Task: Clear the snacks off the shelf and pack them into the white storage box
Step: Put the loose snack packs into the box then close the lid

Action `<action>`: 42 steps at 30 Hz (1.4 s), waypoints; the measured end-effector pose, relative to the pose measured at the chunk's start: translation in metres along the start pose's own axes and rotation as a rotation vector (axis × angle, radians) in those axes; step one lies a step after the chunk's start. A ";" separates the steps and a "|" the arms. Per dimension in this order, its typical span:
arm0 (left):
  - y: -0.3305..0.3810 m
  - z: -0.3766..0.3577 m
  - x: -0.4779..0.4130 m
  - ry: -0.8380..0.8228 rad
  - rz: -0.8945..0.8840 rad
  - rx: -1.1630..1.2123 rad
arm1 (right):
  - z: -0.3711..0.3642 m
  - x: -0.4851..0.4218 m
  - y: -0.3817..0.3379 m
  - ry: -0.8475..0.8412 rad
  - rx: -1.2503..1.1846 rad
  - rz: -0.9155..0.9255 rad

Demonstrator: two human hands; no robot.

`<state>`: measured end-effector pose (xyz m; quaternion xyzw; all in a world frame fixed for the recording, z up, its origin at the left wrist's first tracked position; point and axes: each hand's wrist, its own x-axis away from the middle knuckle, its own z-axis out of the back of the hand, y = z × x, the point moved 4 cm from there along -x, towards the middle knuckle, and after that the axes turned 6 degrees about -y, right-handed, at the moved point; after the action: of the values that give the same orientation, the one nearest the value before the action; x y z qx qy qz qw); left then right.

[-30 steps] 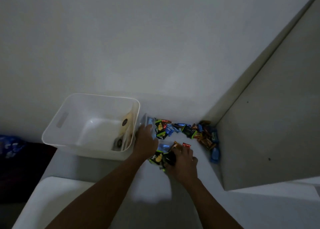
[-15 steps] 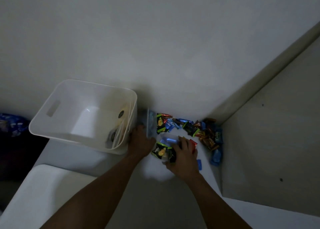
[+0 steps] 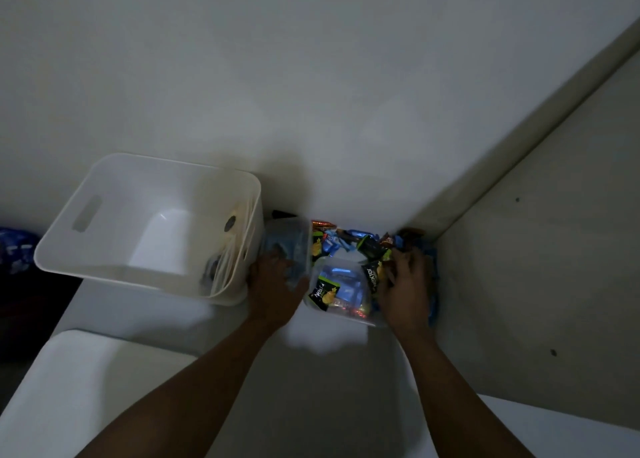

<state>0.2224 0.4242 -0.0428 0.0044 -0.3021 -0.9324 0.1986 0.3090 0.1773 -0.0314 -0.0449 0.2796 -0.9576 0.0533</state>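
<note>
White storage box (image 3: 104, 249) sits at the left of the shelf (image 3: 311, 381). Left hand (image 3: 273, 284) grips a clear lid (image 3: 291, 243) right beside it. Right hand (image 3: 405, 284) is curled into the snack packets (image 3: 349, 239) next to a clear tub (image 3: 341, 295), can't tell if it's actually got one.

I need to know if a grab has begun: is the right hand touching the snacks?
Touching. In the head view the right hand lies on the snacks, fingers curled among them.
</note>
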 end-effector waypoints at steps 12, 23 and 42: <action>0.005 0.004 -0.023 -0.083 0.136 0.225 | -0.033 0.003 -0.047 -0.641 0.533 0.330; -0.009 -0.006 -0.020 -0.239 0.346 0.371 | 0.004 -0.027 -0.030 -0.642 -0.320 -0.129; -0.009 0.009 0.106 -0.260 0.230 -0.118 | 0.015 0.043 -0.044 -0.518 -0.838 -0.453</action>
<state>0.1207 0.3966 -0.0288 -0.1623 -0.2687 -0.9123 0.2632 0.2646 0.2003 0.0076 -0.3562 0.5986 -0.7091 -0.1096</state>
